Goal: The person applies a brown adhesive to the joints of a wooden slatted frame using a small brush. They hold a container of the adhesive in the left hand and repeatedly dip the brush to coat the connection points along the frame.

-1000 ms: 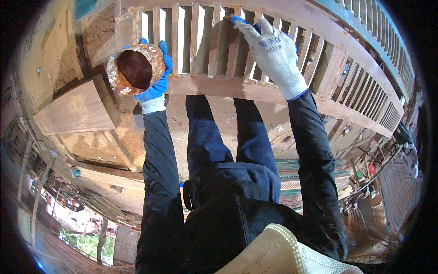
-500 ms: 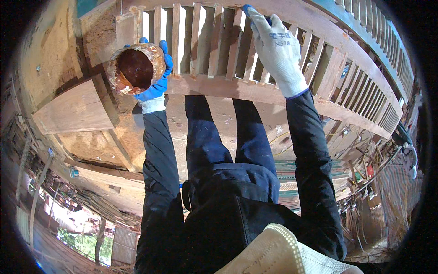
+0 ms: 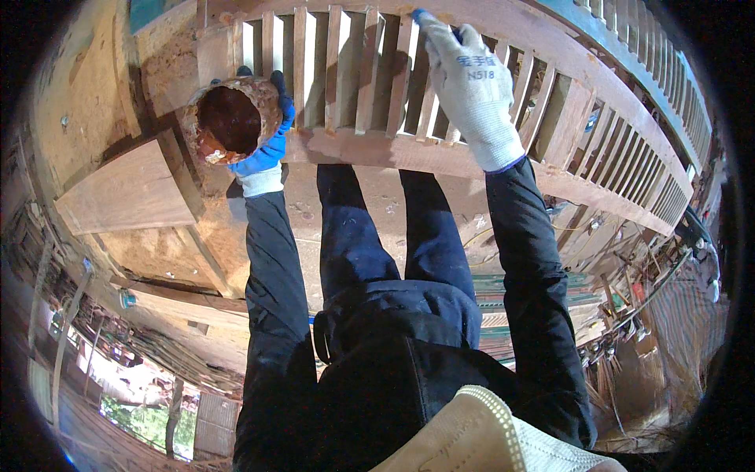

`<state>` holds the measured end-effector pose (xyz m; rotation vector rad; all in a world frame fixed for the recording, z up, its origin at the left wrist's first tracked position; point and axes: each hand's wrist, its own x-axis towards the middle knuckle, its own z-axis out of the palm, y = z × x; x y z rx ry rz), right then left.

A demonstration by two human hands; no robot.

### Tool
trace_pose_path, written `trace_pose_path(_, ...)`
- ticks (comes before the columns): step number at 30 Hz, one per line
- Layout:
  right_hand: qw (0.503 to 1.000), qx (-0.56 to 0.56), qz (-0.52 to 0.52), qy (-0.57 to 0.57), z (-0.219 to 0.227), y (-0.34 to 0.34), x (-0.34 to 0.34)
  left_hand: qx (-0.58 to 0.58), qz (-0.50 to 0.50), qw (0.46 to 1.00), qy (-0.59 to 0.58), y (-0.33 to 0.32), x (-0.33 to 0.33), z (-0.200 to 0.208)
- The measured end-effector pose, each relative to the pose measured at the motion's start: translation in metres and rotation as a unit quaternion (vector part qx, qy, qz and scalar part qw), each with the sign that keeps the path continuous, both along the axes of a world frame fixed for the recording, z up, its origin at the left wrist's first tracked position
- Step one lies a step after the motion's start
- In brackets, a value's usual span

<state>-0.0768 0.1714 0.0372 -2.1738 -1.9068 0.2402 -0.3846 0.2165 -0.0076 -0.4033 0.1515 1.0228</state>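
I'm looking down at a slatted wooden frame [image 3: 440, 149] lying across in front of me, slats running away from me, w/ my legs [image 3: 393, 236] standing just behind its near rail. My left hand [image 3: 263, 153], in a blue-and-white glove, is gripping a round rusty-brown pot [image 3: 230, 119] by its rim, fingers [image 3: 280, 86] curling over the far edge; pot's dark opening is facing up at me, and it's sitting at the frame's left end, touching the near rail. My right hand [image 3: 472, 86], in a white glove w/ blue fingertips, is lying flat on the slats toward the far rail, fingers stretched out, not clenching anything. A wooden board [image 3: 126, 193] is lying on the worktop just left of the pot.
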Motion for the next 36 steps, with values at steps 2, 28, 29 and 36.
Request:
trace_pose_path(2,0.999,-0.017,0.008,-0.031,0.001,-0.003,0.001,0.030,0.005,0.999,0.018,0.002,0.000,-0.003)
trace_pose_path(28,0.997,0.042,0.016,-0.060,0.003,0.014,0.013,0.039,0.027,0.999,0.011,-0.002,-0.005,-0.010)
trace_pose_path(29,0.999,0.028,0.039,-0.012,0.023,0.017,0.010,0.020,0.029,0.999,0.020,-0.003,-0.008,-0.010)
trace_pose_path(36,0.997,0.036,0.065,-0.013,0.026,0.003,0.004,0.002,0.043,0.999,0.019,-0.005,-0.006,-0.009)
